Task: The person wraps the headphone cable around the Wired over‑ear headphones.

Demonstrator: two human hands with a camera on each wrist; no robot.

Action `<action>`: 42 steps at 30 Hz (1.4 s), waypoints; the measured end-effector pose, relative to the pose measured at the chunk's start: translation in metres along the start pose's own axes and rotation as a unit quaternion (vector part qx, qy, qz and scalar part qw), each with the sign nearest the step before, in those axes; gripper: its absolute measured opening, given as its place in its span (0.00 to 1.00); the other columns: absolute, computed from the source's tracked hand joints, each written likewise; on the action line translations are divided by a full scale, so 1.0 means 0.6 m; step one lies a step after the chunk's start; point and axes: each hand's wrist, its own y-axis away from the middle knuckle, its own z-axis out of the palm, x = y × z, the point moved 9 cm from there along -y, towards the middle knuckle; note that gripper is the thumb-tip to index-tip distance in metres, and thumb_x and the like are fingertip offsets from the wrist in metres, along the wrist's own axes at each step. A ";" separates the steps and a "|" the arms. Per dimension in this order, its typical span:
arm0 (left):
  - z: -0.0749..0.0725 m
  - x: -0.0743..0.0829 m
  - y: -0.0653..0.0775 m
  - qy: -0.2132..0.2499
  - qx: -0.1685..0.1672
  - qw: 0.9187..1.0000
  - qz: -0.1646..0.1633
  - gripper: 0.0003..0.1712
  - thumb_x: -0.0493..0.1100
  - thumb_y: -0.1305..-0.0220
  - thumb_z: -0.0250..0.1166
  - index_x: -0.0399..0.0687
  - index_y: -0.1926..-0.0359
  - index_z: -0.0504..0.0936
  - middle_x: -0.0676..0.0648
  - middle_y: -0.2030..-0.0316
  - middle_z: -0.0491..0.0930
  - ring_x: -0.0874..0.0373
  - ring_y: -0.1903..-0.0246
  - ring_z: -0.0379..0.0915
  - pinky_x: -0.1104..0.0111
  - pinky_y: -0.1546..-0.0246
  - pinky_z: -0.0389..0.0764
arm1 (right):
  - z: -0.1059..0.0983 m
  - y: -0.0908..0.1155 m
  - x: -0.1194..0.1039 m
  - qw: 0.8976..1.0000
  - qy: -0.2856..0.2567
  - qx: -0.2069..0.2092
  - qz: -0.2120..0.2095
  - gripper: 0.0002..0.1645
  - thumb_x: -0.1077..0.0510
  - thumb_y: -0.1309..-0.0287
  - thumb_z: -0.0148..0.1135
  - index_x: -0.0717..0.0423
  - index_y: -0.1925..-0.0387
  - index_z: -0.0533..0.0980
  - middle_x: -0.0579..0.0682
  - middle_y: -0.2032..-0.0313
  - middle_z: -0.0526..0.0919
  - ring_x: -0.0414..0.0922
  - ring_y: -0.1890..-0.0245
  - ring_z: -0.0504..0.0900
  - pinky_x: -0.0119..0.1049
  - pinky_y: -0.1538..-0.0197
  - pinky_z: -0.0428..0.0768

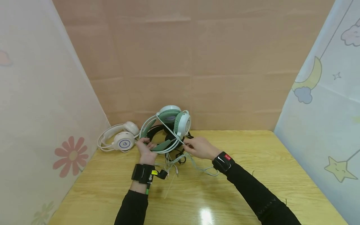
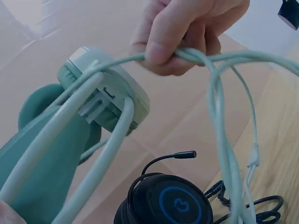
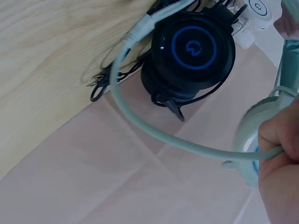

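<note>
Fingers and thumb of the right hand (image 1: 201, 147) pinch a smooth, pale mint-green cable (image 3: 182, 143), clamped on it beside an ear cup; fingers of the left hand (image 1: 147, 152) curl round the headband of a white-and-mint-green plastic headset (image 1: 184, 124), held tilted above the wood-grain tabletop (image 1: 233, 193); past the pinch, the cable droops in doubled, twisted strands, its loops and pale plugs low, whether touching the wood I cannot tell; just behind sits a black over-ear headset with a blue ring on its cup (image 2: 177, 203), its thin black cord (image 2: 271, 205) near the mint strands; toward the left lies a white plastic headset with a blue ring logo (image 1: 124, 140); a hard pull could tighten the crossed strands into a knot, or snag the black cord and drag its headset along; a slack left-hand hold could let the headband slip.
</note>
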 end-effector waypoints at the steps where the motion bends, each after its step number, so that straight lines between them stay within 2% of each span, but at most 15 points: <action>1: 0.001 -0.002 0.000 0.013 -0.002 1.000 -0.009 0.17 0.31 0.40 0.40 0.50 0.84 0.57 0.53 0.87 0.48 0.61 0.90 0.45 0.73 0.84 0.51 | -0.002 0.002 0.002 1.000 -0.005 0.001 0.003 0.12 0.54 0.31 0.51 0.44 0.74 0.68 0.36 0.83 0.64 0.32 0.84 0.60 0.26 0.76 0.54; 6: 0.002 -0.007 -0.001 0.063 -0.012 0.997 -0.039 0.15 0.33 0.43 0.38 0.49 0.84 0.59 0.53 0.89 0.52 0.61 0.92 0.49 0.73 0.87 0.56 | -0.005 0.007 0.016 1.000 -0.016 0.014 0.015 0.11 0.56 0.38 0.53 0.43 0.76 0.69 0.35 0.79 0.72 0.30 0.80 0.70 0.26 0.75 0.60; 9: -0.001 -0.007 -0.002 0.084 -0.011 0.995 -0.047 0.14 0.33 0.43 0.38 0.49 0.84 0.59 0.53 0.89 0.52 0.61 0.91 0.49 0.73 0.87 0.56 | -0.005 0.009 0.022 1.000 -0.005 0.017 0.015 0.11 0.57 0.40 0.52 0.43 0.78 0.68 0.36 0.79 0.71 0.31 0.79 0.69 0.26 0.74 0.61; 11: -0.004 -0.005 -0.003 0.098 -0.007 0.994 -0.054 0.13 0.33 0.44 0.38 0.49 0.83 0.59 0.53 0.89 0.52 0.61 0.91 0.48 0.73 0.87 0.55 | -0.003 0.012 0.024 1.000 0.008 0.013 0.015 0.12 0.57 0.38 0.51 0.43 0.78 0.68 0.38 0.79 0.69 0.33 0.78 0.66 0.28 0.72 0.61; 15: -0.006 0.003 -0.003 0.124 -0.007 0.990 -0.062 0.12 0.33 0.45 0.38 0.50 0.82 0.56 0.54 0.88 0.48 0.62 0.89 0.44 0.73 0.85 0.52 | 0.008 0.020 0.032 0.999 0.037 -0.006 0.020 0.14 0.57 0.33 0.47 0.44 0.75 0.71 0.41 0.72 0.70 0.40 0.69 0.66 0.37 0.61 0.66; 18: -0.004 0.008 -0.002 0.133 -0.012 0.989 -0.067 0.12 0.33 0.45 0.37 0.52 0.81 0.52 0.55 0.85 0.45 0.62 0.87 0.40 0.74 0.83 0.50 | 0.015 0.024 0.042 0.999 0.037 -0.014 0.032 0.14 0.60 0.32 0.44 0.46 0.70 0.75 0.42 0.67 0.74 0.43 0.61 0.70 0.48 0.47 0.70; 21: -0.005 0.010 0.000 0.130 -0.004 0.989 -0.067 0.12 0.32 0.46 0.38 0.53 0.81 0.52 0.54 0.85 0.45 0.62 0.86 0.40 0.73 0.83 0.50 | 0.019 0.026 0.051 0.999 0.037 -0.007 0.038 0.16 0.65 0.34 0.42 0.49 0.69 0.75 0.42 0.67 0.75 0.42 0.61 0.72 0.53 0.40 0.70; 24: -0.007 0.008 -0.001 0.127 0.012 0.989 -0.071 0.12 0.32 0.45 0.38 0.50 0.81 0.55 0.54 0.85 0.47 0.61 0.87 0.42 0.73 0.84 0.51 | 0.022 0.026 0.058 0.999 0.045 0.005 0.030 0.16 0.67 0.33 0.41 0.50 0.73 0.70 0.41 0.72 0.70 0.40 0.68 0.69 0.43 0.52 0.74; 26: -0.009 0.007 -0.002 0.120 0.021 0.990 -0.070 0.12 0.33 0.43 0.38 0.49 0.81 0.58 0.54 0.85 0.49 0.61 0.88 0.44 0.73 0.84 0.52 | 0.026 0.027 0.061 0.998 0.052 0.010 0.025 0.14 0.66 0.34 0.42 0.48 0.74 0.66 0.40 0.74 0.65 0.38 0.73 0.65 0.35 0.63 0.70; 28: -0.010 0.007 -0.004 0.113 0.022 0.991 -0.072 0.11 0.34 0.40 0.38 0.47 0.78 0.60 0.53 0.85 0.52 0.61 0.88 0.46 0.73 0.85 0.53 | 0.029 0.030 0.066 0.998 0.051 0.012 0.028 0.12 0.64 0.36 0.43 0.46 0.74 0.63 0.40 0.74 0.62 0.37 0.76 0.61 0.31 0.70 0.62; 30: -0.010 0.005 -0.007 0.111 0.016 0.991 -0.078 0.11 0.35 0.38 0.38 0.46 0.75 0.62 0.53 0.85 0.54 0.61 0.89 0.47 0.73 0.85 0.55 | 0.033 0.035 0.071 0.998 0.043 0.012 0.038 0.10 0.61 0.38 0.45 0.45 0.74 0.62 0.40 0.75 0.61 0.36 0.78 0.59 0.29 0.72 0.59; 32: -0.008 0.005 -0.010 0.106 0.007 0.991 -0.080 0.09 0.35 0.34 0.40 0.45 0.71 0.63 0.52 0.83 0.58 0.62 0.89 0.49 0.73 0.86 0.56 | 0.035 0.038 0.075 0.998 0.036 0.014 0.047 0.09 0.57 0.36 0.46 0.45 0.74 0.63 0.40 0.77 0.63 0.37 0.79 0.60 0.30 0.72 0.60; 36: 0.000 0.004 -0.013 0.103 -0.017 0.990 -0.090 0.06 0.38 0.29 0.43 0.47 0.66 0.63 0.51 0.79 0.63 0.63 0.89 0.50 0.74 0.87 0.58 | 0.040 0.043 0.084 0.997 0.019 0.021 0.068 0.19 0.47 0.26 0.41 0.44 0.70 0.74 0.38 0.76 0.72 0.36 0.74 0.70 0.35 0.67 0.70; 39: 0.002 0.001 -0.013 0.104 -0.023 0.989 -0.099 0.06 0.42 0.28 0.46 0.50 0.66 0.61 0.53 0.78 0.61 0.63 0.89 0.51 0.75 0.87 0.59 | 0.049 0.046 0.090 0.997 0.011 0.002 0.080 0.24 0.43 0.24 0.33 0.42 0.68 0.74 0.38 0.73 0.74 0.36 0.69 0.73 0.37 0.61 0.73; 42: 0.000 -0.002 -0.012 0.103 -0.019 0.988 -0.110 0.09 0.43 0.28 0.48 0.52 0.67 0.60 0.54 0.79 0.59 0.63 0.89 0.51 0.74 0.86 0.60 | 0.063 0.047 0.091 0.996 -0.006 -0.037 0.079 0.23 0.43 0.23 0.32 0.44 0.70 0.69 0.40 0.73 0.70 0.38 0.70 0.71 0.39 0.62 0.71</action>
